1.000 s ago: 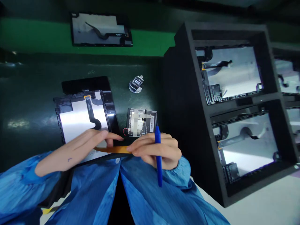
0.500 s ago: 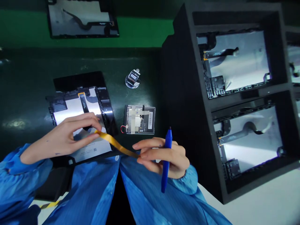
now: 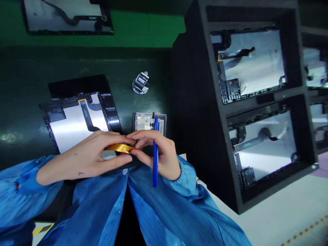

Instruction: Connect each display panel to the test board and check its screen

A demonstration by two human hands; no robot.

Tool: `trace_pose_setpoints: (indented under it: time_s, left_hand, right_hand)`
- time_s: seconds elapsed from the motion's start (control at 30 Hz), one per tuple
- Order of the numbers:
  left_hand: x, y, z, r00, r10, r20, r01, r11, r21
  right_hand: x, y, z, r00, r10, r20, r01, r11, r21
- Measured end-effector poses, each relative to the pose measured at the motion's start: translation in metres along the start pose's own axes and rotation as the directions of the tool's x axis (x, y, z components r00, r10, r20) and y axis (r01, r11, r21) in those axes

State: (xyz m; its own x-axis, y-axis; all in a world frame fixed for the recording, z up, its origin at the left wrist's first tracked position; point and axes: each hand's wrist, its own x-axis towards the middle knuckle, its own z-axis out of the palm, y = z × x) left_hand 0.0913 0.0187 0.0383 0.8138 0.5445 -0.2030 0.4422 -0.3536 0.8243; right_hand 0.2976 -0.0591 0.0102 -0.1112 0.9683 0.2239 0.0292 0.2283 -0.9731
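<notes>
My left hand [image 3: 94, 155] is curled, with the thumb below and the fingers above an amber strip of tape [image 3: 119, 148]. The strip bows inside that hand toward my right hand [image 3: 159, 152], whose thumb and fingertips meet its right end. Fingertips of both hands touch or nearly touch, and the exact pinch points are partly hidden. A blue pen [image 3: 155, 153] stands almost upright, tucked between fingers of my right hand. Just behind the right hand, a small circuit board with a battery [image 3: 161, 124] is partly covered. A tablet screen assembly [image 3: 71, 126] with a black flex cable lies beyond my left hand.
A small chrome tally counter [image 3: 140, 83] sits on the dark table. Another screen assembly [image 3: 66, 20] rests on the green strip at the back. On the right rises a black compartment rack [image 3: 228, 136] with screen panels inside.
My hands have come together. My right hand moved left and up with the pen, and the tape that stretched between them now bows short. The view has shifted slightly.
</notes>
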Motion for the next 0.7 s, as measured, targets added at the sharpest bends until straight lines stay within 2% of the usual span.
trace_pose_setpoints:
  time_s: [0.13, 0.3, 0.4, 0.5, 0.57, 0.63, 0.7]
  left_hand:
    - [0.002, 0.002, 0.011, 0.997, 0.018, -0.081, -0.015, 0.999, 0.040]
    - [-0.002, 0.000, 0.011, 0.998, -0.055, -0.019, 0.054, 0.998, -0.029]
    - [-0.004, 0.002, 0.007, 0.988, -0.146, 0.057, 0.150, 0.986, -0.078]
    - [-0.007, -0.001, 0.006, 0.949, -0.295, 0.110, 0.305, 0.948, -0.093]
    - [-0.007, -0.001, 0.006, 0.924, -0.352, 0.151, 0.368, 0.925, -0.094]
    - [-0.004, 0.000, 0.005, 0.898, -0.353, 0.264, 0.388, 0.917, -0.092]
    - [0.000, 0.005, 0.002, 0.852, -0.337, 0.400, 0.404, 0.910, -0.095]
  right_hand:
    - [0.000, 0.006, -0.001, 0.997, 0.067, -0.039, -0.065, 0.997, 0.045]
    - [-0.003, 0.009, -0.007, 0.997, 0.067, -0.026, -0.065, 0.996, 0.055]
    - [-0.003, 0.007, -0.009, 1.000, 0.026, -0.010, -0.026, 0.999, 0.036]
    - [-0.002, 0.005, -0.009, 1.000, -0.003, -0.001, 0.002, 0.999, -0.039]
    - [-0.002, 0.006, -0.007, 1.000, -0.015, -0.021, 0.013, 0.996, -0.084]
    - [-0.001, 0.008, -0.005, 0.998, -0.005, -0.059, 0.000, 0.997, -0.080]
    - [-0.001, 0.011, -0.002, 0.997, 0.024, -0.073, -0.026, 0.999, -0.030]
